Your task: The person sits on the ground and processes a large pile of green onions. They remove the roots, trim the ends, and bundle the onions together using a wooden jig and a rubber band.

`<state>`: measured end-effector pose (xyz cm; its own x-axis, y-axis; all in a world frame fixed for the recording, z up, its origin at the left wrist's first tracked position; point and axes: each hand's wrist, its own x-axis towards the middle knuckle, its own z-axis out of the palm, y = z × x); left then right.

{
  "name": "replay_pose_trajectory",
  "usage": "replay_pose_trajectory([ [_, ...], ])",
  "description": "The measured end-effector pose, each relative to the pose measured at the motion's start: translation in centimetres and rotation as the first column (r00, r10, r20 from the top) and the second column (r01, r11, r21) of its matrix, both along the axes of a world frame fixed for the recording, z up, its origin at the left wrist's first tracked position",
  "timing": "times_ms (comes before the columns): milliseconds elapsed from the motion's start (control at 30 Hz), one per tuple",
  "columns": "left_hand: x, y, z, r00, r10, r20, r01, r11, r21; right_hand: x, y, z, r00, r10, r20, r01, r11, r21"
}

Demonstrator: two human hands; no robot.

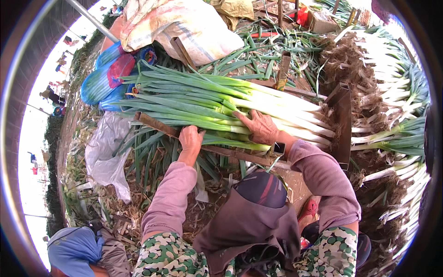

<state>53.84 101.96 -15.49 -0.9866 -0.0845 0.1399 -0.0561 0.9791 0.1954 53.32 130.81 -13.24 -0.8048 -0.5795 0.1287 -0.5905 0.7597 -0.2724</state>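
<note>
A thick pile of long green onions (207, 93) lies across a rusty metal frame (235, 154), leaves to the left and white stalks to the right. The root ends lie beside an upright metal plate (342, 131) of the frame. My left hand (191, 138) is at the near edge of the pile by the frame's rail, its fingers curled at the lower leaves; whether they grip anything cannot be told. My right hand (260, 127) rests on the pile where green turns to white, index finger stretched out and the other fingers bent over the stalks.
More rooted onions (398, 90) lie in long rows at the right. Square metal posts (283, 67) rise around the frame. A large woven sack (193, 27), blue netting rolls (104, 79) and a white plastic bag (109, 152) lie beyond and left. Another person (74, 249) is at lower left.
</note>
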Motion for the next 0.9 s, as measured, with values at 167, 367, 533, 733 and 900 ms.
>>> replay_pose_trajectory([
  [167,0.7,0.5,1.1,0.998,0.021,-0.051,-0.017,0.998,0.065,0.0,0.5,4.0,0.975,-0.079,0.208,0.124,0.969,-0.214],
  [367,-0.1,1.3,1.3,0.996,-0.067,-0.066,0.071,0.996,0.060,-0.4,1.7,7.0,0.972,-0.013,0.234,0.121,0.883,-0.454],
  [533,-4.9,-1.3,-1.0,0.992,0.096,-0.075,-0.068,0.946,0.316,-0.6,4.3,8.4,0.969,0.000,0.245,0.147,0.802,-0.580],
  [733,-5.8,-2.7,-1.5,0.983,0.028,-0.180,0.024,0.960,0.279,0.0,5.9,10.6,0.960,0.070,0.270,0.177,0.594,-0.784],
  [900,-4.2,1.0,5.7,0.974,-0.077,0.215,0.063,0.995,0.071,0.4,6.6,12.0,0.969,0.025,0.246,0.192,0.550,-0.813],
])
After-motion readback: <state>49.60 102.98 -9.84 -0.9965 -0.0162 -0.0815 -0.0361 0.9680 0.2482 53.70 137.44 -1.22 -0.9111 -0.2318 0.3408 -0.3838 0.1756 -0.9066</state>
